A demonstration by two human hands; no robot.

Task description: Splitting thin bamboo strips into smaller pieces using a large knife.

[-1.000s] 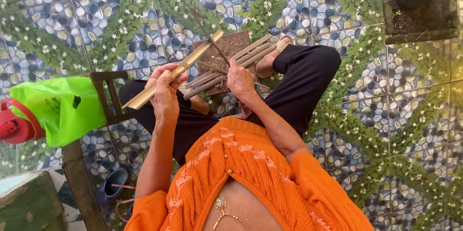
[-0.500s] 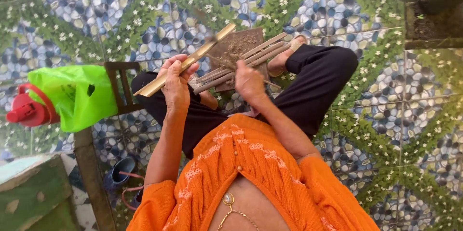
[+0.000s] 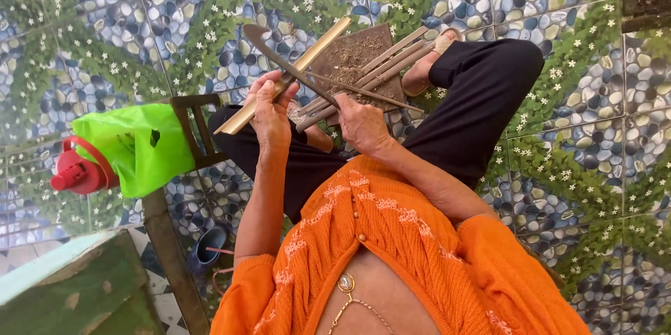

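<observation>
Two hands work one long, stiff, light tan bamboo strip (image 3: 293,76): left hand (image 3: 271,108) fingers clamped mid-length, right hand (image 3: 360,122) closed around a dark curved-blade knife (image 3: 290,66).

The floor (image 3: 559,167) under me is tiled, each tile printed with blue and grey pebbles crossed by green vine bands with small white flowers. On it ahead of my legs sits a brown square board (image 3: 363,52) dusted with shavings, a bundle of split bamboo strips (image 3: 391,62) lying across it. To one side stand a dark wooden stool (image 3: 192,129), a green plastic bag (image 3: 136,146), and a red jug (image 3: 80,170) touching the bag.
</observation>
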